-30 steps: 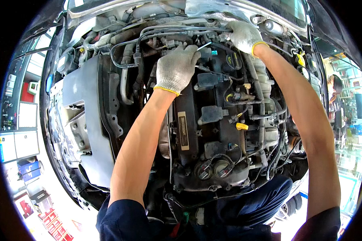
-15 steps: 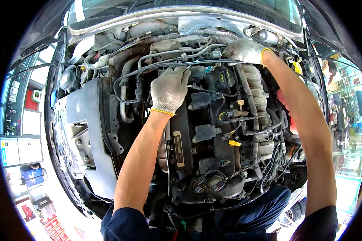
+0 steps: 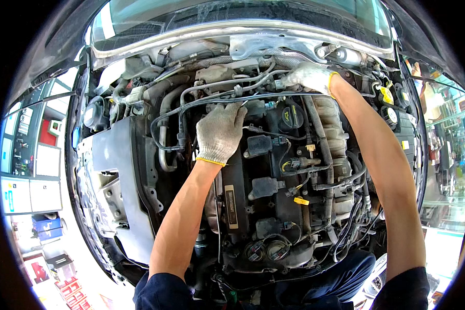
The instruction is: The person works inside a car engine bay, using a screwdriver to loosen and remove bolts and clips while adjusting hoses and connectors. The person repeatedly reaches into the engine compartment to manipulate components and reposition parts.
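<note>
Crossing the rear of the engine (image 3: 278,168), the black hose (image 3: 274,95) now lies nearer the oil cap (image 3: 291,118) than it did a second ago, running on past the near edge of the right hand (image 3: 310,78), where earlier it seemed to end at the fingers. By my reading that splits the work about the hose: left hand (image 3: 220,132) on its near side, right hand on its far side. The left fingers are curled close together beside the rear coil (image 3: 256,110); a pale rod (image 3: 244,103) barely shows at their tips, and whether they clamp it I cannot tell. The right fingers reach to a connector (image 3: 279,82), their hold hidden. The hose's long axis runs left to right, nearly straight on the right, its left part looping toward the person
</note>
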`<state>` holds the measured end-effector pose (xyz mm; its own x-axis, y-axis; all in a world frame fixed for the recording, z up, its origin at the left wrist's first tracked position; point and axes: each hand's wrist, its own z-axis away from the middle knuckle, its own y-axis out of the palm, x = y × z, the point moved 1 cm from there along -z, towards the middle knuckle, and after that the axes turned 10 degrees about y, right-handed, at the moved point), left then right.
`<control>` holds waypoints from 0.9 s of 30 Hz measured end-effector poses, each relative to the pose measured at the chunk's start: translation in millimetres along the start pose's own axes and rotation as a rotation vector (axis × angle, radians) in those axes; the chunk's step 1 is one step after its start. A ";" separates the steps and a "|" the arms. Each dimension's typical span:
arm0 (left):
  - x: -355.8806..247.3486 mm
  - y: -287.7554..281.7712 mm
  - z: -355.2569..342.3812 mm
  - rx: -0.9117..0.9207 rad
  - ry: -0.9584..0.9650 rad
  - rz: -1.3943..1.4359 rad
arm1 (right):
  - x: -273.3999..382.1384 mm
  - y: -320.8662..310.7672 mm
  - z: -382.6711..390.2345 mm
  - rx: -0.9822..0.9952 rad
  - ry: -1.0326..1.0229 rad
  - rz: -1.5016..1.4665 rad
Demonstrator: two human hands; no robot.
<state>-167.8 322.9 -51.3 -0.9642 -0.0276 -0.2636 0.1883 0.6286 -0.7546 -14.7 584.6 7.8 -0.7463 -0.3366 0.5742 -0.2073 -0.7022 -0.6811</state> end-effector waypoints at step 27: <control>10.8 -7.7 6.8 0.037 0.085 0.051 | 10.5 15.5 9.4 -0.119 -0.043 0.005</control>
<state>-178.4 312.5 -52.4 -0.9654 0.0703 -0.2513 0.2423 0.5983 -0.7638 -19.7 564.3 7.5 -0.7201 -0.3688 0.5877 -0.2786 -0.6221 -0.7317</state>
